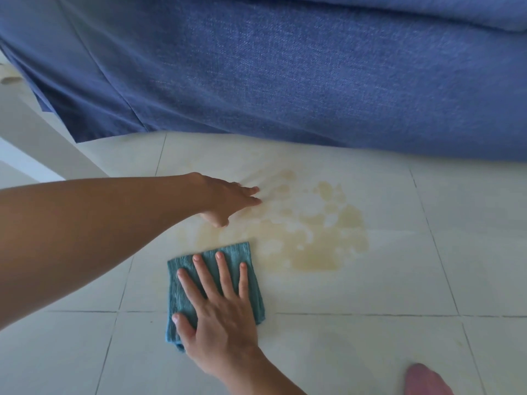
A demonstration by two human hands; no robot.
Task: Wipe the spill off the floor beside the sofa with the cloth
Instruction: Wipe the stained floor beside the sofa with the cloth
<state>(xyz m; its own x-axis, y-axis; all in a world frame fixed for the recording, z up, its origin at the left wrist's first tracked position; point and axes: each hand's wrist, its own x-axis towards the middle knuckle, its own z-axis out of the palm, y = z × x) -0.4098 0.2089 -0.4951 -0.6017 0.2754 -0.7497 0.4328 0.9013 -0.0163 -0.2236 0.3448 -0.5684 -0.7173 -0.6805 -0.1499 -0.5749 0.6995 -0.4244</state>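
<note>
A pale yellowish spill [308, 223] spreads in blotches over the white floor tiles just in front of the blue sofa [285, 67]. A folded teal cloth [199, 283] lies flat on the tile at the spill's near left edge. My right hand [219, 312] presses down on the cloth with straight, spread fingers. My left hand [228, 199] reaches across from the left and rests flat on the floor at the spill's left side, fingers straight.
The sofa's fabric skirt hangs to the floor along the far side. A white wall or ledge [34, 138] stands at the left. A knee or foot [425, 380] shows at the bottom right. Tiled floor [399, 280] extends to the right.
</note>
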